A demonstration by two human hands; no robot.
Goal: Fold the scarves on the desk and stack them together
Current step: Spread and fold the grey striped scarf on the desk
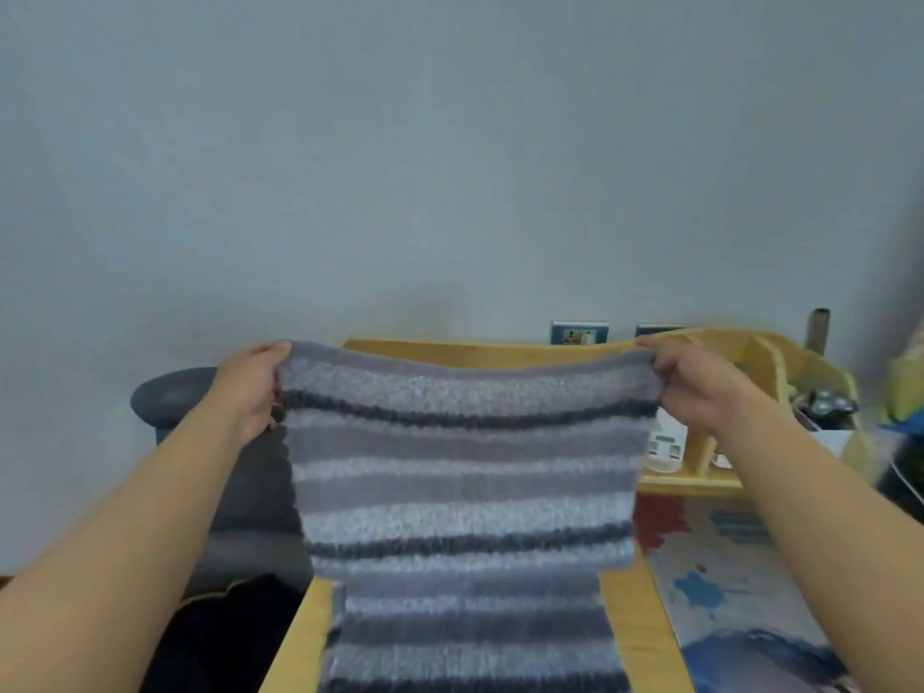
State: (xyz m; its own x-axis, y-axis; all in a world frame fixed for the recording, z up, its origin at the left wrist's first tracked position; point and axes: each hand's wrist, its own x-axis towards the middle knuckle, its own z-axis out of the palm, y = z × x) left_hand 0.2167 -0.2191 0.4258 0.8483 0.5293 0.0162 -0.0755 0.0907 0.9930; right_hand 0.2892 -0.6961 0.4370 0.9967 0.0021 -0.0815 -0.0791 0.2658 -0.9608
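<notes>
Progress: early to mid, judging by this view. One scarf [465, 472], grey with pale and dark stripes, is up in the air, held by its top edge and stretched flat between both hands. Its lower part drops down and seems to lie on the desk [635, 627] near the bottom of the view. There looks to be a step in width partway down, so it may already be doubled once, can't confirm. No folded stack visible anywhere. No second scarf I can identify; a patterned cloth [740, 592] lies on the right of the desk, could be one, can't tell.

Left to do, as I read it: finish folding this one, lay it down, fold any others, stack.

Fingers:
- left hand [250, 392]: grips the top left corner, thumb on the near side at the edge, fingers curled behind the fabric, mostly hidden.
- right hand [700, 387]: grips the top right corner, fingers bunched round the gathered edge, closed tight on it.

Both grips at about the same height, top edge sags slightly in the middle. Wooden organiser [720, 472] sits behind the right hand, not touched.
</notes>
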